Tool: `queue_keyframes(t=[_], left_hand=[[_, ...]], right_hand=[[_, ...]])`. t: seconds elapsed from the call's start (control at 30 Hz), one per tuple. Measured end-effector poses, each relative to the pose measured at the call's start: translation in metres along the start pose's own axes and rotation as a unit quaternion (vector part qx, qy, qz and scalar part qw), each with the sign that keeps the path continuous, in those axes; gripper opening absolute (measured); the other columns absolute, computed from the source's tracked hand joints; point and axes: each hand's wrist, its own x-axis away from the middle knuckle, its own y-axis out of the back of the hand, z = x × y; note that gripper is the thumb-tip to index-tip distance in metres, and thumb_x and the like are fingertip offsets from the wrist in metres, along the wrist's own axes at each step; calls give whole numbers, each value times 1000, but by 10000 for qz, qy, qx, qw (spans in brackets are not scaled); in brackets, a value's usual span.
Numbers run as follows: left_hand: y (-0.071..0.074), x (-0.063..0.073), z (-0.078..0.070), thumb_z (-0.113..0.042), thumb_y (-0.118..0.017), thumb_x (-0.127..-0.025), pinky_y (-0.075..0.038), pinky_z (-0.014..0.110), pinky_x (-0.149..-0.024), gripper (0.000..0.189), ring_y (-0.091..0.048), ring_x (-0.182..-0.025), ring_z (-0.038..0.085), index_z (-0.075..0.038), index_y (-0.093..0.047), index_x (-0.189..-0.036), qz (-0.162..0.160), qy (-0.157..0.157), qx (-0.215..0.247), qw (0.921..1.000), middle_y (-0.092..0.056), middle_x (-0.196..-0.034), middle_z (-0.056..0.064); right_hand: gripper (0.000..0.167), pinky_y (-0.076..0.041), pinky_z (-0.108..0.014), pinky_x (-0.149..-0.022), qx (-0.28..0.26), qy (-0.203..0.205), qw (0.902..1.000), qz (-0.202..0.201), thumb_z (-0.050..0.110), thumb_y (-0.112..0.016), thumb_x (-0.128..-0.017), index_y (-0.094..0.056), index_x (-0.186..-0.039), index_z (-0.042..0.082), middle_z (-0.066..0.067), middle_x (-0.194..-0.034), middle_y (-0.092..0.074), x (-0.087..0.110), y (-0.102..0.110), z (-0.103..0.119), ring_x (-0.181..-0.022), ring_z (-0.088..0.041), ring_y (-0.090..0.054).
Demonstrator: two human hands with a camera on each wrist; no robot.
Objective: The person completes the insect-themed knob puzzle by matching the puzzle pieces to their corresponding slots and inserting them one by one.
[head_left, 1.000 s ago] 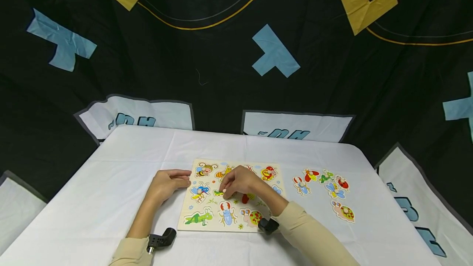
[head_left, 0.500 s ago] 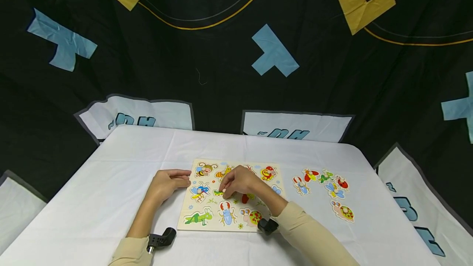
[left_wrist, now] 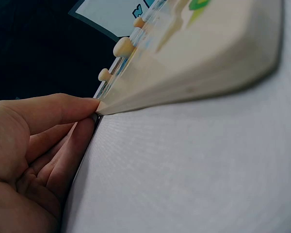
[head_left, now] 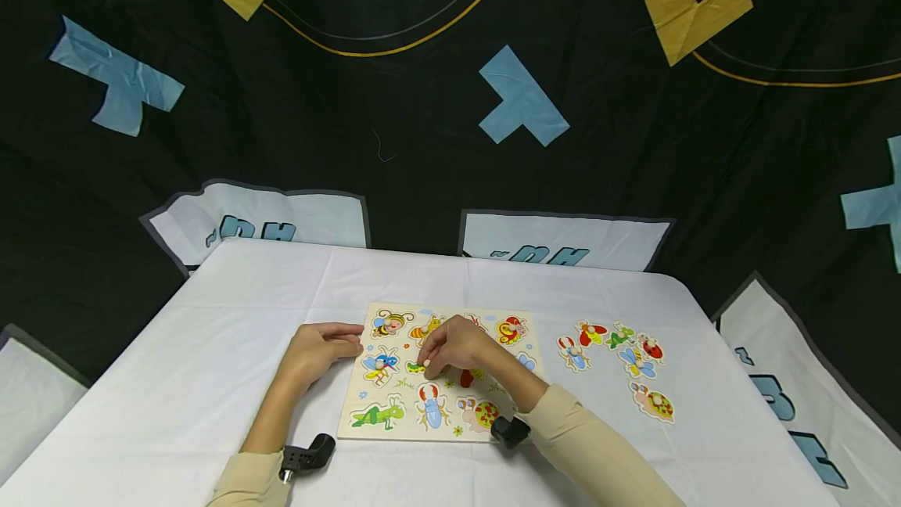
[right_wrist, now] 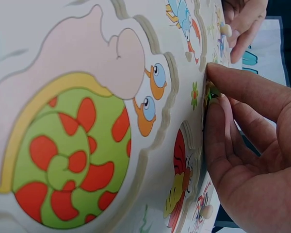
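A wooden peg puzzle board (head_left: pixel 394 438) with painted insects lies flat on the table. My left hand (head_left: pixel 322 354) touches its left edge with nearly straight fingers; in the left wrist view, the fingertips (left_wrist: pixel 89 106) meet the board's side. Over the middle of the board, my right hand (head_left: pixel 457 346) pinches a small green puzzle piece (head_left: pixel 414 368), mostly hidden by the fingers. In the right wrist view, a bit of green shows between thumb and fingertips, close to the board's surface. Nearby is a printed snail recess (right_wrist: pixel 72 160) without a piece.
Several loose puzzle pieces lie right of the board, among them a snail (head_left: pixel 655 404), a blue-winged bee (head_left: pixel 639 364) and a stag beetle (head_left: pixel 575 354). Pieces with knobs (left_wrist: pixel 122 47) sit along the board's left side. A white cloth (head_left: pixel 267 288) covers the table.
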Motion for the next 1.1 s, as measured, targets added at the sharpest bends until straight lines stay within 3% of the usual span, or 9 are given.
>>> queue_keyframes(t=[0.43, 0.87, 1.1], left_hand=[[-1, -1, 0, -16, -83, -82, -47, 21, -85, 39, -70, -86, 6, -7, -76, -119, -19, 151, -97, 9998, -79, -95, 3], [1, 1, -2, -16, -83, -82, -47, 20, -84, 39, -71, -87, 5, -5, -75, -119, 26, 54, -78, 10000, -79, -98, 5], [0, 0, -1, -20, -82, -84, -45, 31, -93, 37, -69, -95, 8, -9, -76, -119, -53, 53, -266, 9996, -79, -102, 3]], right_hand=[[13, -43, -23, -62, -53, 148, 9998, 88, 6, -88, -74, -80, -82, 13, 6, -71, -69, 1, 2, -3, -67, -8, -56], [14, -46, -21, -66, -304, 281, 9991, 94, 4, -85, -75, -81, -87, 11, 5, -74, -71, 4, 6, -5, -69, -8, -58], [14, -45, -21, -63, -263, 282, 9993, 32, 5, -86, -76, -82, -88, 11, 5, -74, -71, 5, 9, -6, -67, -8, -58]])
